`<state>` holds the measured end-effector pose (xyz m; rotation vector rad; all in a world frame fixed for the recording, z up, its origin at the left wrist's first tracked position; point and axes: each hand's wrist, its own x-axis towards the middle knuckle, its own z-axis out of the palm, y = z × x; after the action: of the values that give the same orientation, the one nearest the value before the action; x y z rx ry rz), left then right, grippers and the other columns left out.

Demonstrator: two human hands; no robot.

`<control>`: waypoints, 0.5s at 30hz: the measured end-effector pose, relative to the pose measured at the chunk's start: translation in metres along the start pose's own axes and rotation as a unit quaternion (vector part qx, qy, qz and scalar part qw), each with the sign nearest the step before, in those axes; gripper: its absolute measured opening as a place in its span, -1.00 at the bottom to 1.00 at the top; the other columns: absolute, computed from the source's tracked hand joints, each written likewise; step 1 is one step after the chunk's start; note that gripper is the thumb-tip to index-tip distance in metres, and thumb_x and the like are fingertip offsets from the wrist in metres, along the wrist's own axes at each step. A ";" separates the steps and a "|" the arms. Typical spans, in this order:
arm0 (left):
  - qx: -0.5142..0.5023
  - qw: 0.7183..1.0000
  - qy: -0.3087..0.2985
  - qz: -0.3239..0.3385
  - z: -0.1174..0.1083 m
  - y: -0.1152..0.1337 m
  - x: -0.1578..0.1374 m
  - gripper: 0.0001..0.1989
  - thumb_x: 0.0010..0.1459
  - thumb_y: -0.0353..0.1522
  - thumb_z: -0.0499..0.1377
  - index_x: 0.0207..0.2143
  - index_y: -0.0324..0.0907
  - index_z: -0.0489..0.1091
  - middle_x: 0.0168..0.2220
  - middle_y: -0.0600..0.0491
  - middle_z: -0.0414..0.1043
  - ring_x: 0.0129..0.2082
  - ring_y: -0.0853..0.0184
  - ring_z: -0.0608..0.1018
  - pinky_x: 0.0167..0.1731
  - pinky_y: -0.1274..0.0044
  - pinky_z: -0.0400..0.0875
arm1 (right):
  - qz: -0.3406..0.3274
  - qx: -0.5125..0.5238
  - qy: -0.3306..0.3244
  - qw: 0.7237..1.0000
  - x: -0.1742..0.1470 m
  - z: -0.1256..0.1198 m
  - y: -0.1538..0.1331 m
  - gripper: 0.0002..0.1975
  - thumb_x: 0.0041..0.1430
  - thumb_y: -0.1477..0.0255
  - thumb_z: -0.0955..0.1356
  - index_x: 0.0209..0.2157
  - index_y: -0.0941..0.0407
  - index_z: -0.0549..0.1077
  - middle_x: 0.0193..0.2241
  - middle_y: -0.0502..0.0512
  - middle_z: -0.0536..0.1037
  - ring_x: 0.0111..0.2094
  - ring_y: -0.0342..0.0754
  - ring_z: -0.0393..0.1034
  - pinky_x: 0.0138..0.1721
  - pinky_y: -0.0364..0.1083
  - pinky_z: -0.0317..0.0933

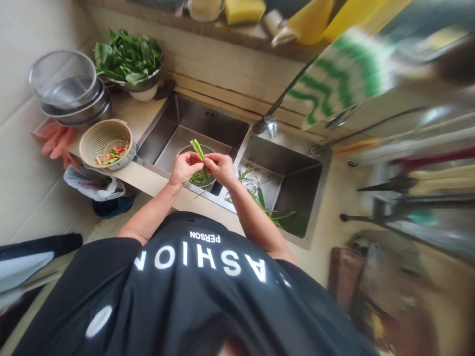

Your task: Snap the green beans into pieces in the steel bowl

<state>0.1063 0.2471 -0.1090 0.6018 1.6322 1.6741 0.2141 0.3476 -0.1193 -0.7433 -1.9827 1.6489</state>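
My left hand point(185, 168) and my right hand point(221, 169) meet over the front of the left sink basin. Both are closed, fingertips pinching a short bunch of green vegetable stems point(198, 150) that points up between them. Below, a round bowl point(186, 149) in the basin holds cut green pieces point(199, 177); my hands partly cover it. Long leafy stems point(260, 197) lie loose in the right basin, beneath my right forearm.
A colander point(125, 129) with red and green scraps stands left of the sink point(148, 132). Behind are stacked metal bowls point(83, 112) and a heaped bowl of leafy greens point(128, 57). Pink gloves point(55, 138) and a white plastic bag point(87, 182) hang nearby. A faucet point(271, 127) rises behind the basins.
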 end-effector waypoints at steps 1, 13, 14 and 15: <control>-0.008 1.000 0.002 0.001 0.001 -0.001 0.000 -0.70 -0.28 -0.41 0.36 -0.40 -0.26 0.44 -0.51 0.11 0.50 -0.52 0.43 0.50 -0.45 0.57 0.41 | -0.011 -0.024 0.004 1.000 -0.001 0.000 -0.002 -0.73 0.08 0.32 0.32 -0.38 0.19 0.60 -0.59 0.02 0.46 -0.53 -0.16 0.27 -0.46 -0.16 0.13; -0.118 0.989 0.074 -0.055 0.008 -0.010 0.004 -0.72 -0.33 -0.44 0.31 -0.44 -0.24 0.40 -0.54 0.16 0.47 -0.57 0.50 0.45 -0.49 0.62 0.38 | 0.113 0.128 0.045 0.984 0.000 0.025 0.001 -0.82 0.11 0.34 0.27 -0.44 0.15 0.41 -0.65 -0.09 0.28 -0.61 -0.22 0.12 -0.54 -0.19 0.05; -0.123 0.987 0.083 -0.058 0.007 -0.010 0.005 -0.72 -0.32 -0.43 0.32 -0.43 -0.23 0.40 -0.53 0.16 0.47 -0.56 0.50 0.46 -0.48 0.62 0.39 | 0.132 0.160 0.045 0.977 0.001 0.027 0.002 -0.83 0.13 0.34 0.27 -0.43 0.15 0.38 -0.65 -0.11 0.24 -0.62 -0.23 0.10 -0.55 -0.20 0.03; -0.124 0.986 0.090 -0.059 0.007 -0.010 0.005 -0.71 -0.31 -0.43 0.32 -0.42 -0.23 0.39 -0.52 0.16 0.48 -0.56 0.50 0.46 -0.47 0.62 0.40 | 0.141 0.178 0.047 0.973 0.002 0.028 0.002 -0.83 0.14 0.34 0.27 -0.43 0.14 0.36 -0.65 -0.12 0.22 -0.62 -0.24 0.08 -0.56 -0.21 0.03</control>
<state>0.1102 0.2549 -0.1187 0.2319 1.5155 1.8494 0.1947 0.3288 -0.1265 -0.9737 -1.5084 2.0178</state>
